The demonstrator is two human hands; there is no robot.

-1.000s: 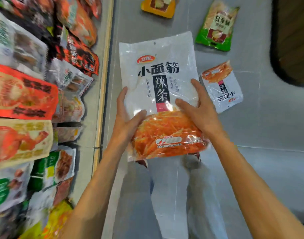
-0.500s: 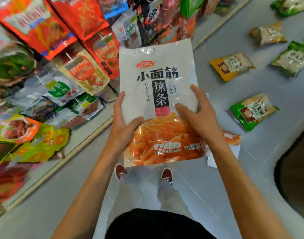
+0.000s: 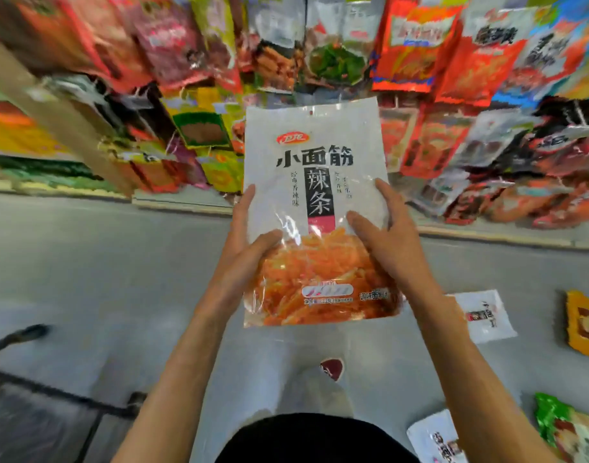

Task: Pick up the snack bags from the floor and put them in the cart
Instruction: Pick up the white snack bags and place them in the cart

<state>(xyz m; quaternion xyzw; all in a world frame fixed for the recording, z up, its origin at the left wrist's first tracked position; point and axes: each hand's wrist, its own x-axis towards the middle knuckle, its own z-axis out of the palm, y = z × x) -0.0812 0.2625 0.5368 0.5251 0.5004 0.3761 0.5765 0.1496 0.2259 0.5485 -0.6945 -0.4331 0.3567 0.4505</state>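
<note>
Clasped between left hand and right hand, white-and-orange plastic snack bag is carried; black metal cart, lower-left, must be reached.

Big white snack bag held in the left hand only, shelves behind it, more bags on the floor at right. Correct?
Not left only: in the head view the left hand grips the left edge of the white snack bag and the right hand its right edge. The shelves behind it and more bags on the floor at right are correct.
</note>
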